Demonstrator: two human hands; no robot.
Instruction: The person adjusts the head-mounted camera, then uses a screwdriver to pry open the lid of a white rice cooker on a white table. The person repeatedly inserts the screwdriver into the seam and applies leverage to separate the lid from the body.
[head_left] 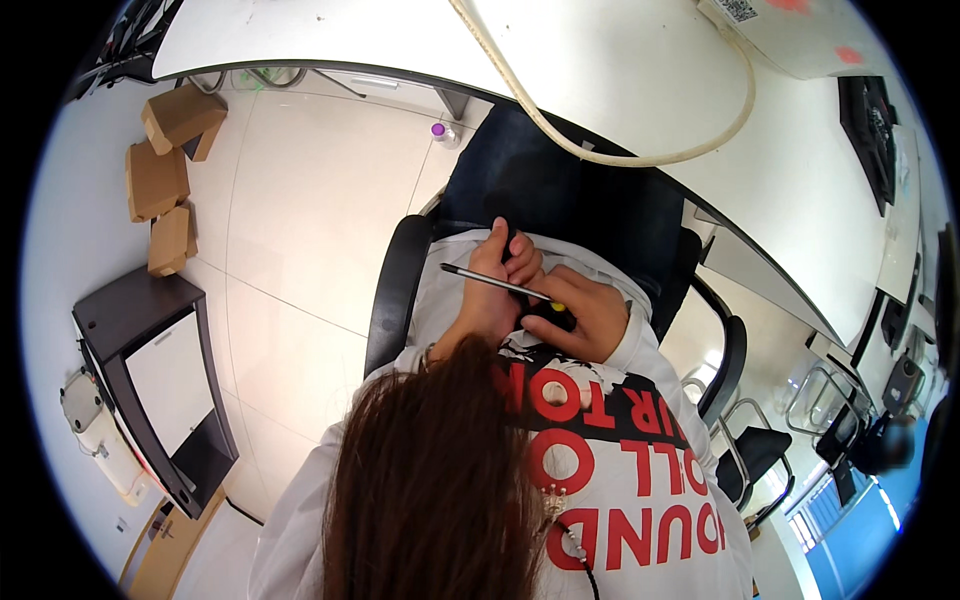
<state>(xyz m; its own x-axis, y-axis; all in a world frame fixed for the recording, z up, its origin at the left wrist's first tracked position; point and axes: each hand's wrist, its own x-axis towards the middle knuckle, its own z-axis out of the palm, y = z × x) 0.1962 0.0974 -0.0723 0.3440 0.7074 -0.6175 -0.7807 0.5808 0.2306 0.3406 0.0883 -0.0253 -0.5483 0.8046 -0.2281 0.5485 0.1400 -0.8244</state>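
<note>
My left hand (pixel 488 288) is closed around a dark object (pixel 510 244) that I cannot make out, mostly hidden by the fingers, in my lap. My right hand (pixel 590 315) grips a screwdriver (pixel 484 276) by its black and yellow handle. The bare metal shaft points left, lying across my left hand. Both hands are close together over my white top with red lettering, as I sit on a black chair (pixel 395 280) with armrests.
A white desk (pixel 680 70) with a looped cream cable (pixel 740 110) stands ahead. Cardboard boxes (pixel 155 180) and a small purple-capped container (pixel 445 135) are on the floor. A dark cabinet (pixel 130 290) is at left, another chair (pixel 750 460) at right.
</note>
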